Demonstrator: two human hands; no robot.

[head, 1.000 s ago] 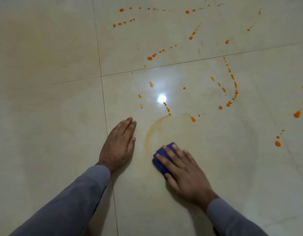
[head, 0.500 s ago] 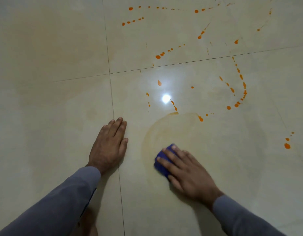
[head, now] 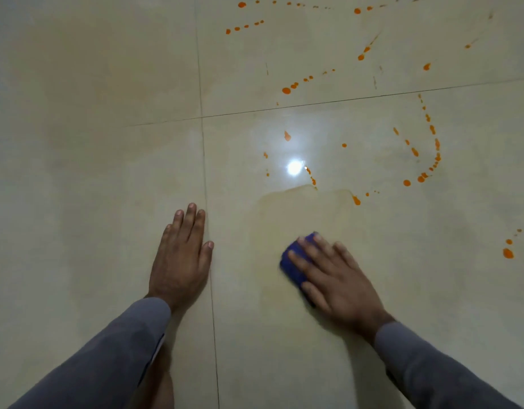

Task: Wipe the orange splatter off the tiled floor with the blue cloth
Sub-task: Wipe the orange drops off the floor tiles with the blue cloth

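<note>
My right hand [head: 331,276] lies flat with straight fingers on the blue cloth [head: 293,268], pressing it onto the cream tiled floor [head: 92,172]. Most of the cloth is hidden under the hand. A pale orange smear [head: 296,214] spreads on the tile just beyond the cloth. Orange splatter drops [head: 286,90] trail across the tiles further away, with a curved line of drops [head: 434,152] to the right. My left hand [head: 181,255] rests flat on the floor, fingers straight, beside a grout line.
Grout lines [head: 206,187] cross between four large tiles. A bright light reflection [head: 294,167] glares on the tile ahead of the cloth. More orange drops [head: 508,252] lie at the far right edge. Grey sleeves cover both forearms.
The right hand with the cloth slid a little to the right and away from me, widening the faint smear. The left hand stayed planted on the floor while the view shifted.
</note>
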